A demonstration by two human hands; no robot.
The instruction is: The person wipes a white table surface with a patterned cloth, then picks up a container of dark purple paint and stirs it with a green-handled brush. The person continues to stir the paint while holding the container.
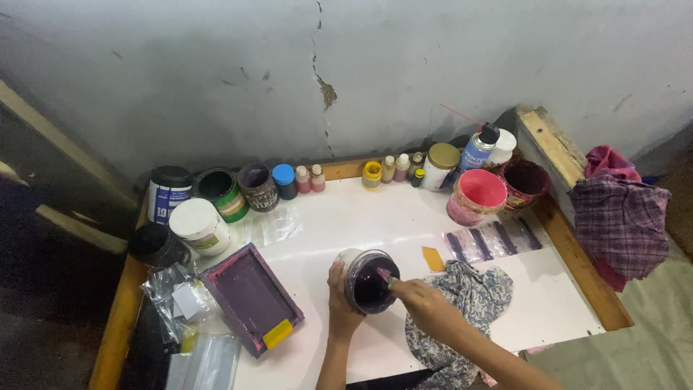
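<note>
Currently left hand [339, 289] fingers wrap the dark-purple ink jar [368, 280], tilted on the white tabletop [346, 217]; right hand [422, 303] fingers pinch a stirring stick [385, 276] inside. Risk: vigorous stirring could slop ink onto the patterned cloth [469, 296].

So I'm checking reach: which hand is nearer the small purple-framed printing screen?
Left. The left hand holds the open jar of dark purple ink just beside the screen; the right hand is beyond the jar.
</note>
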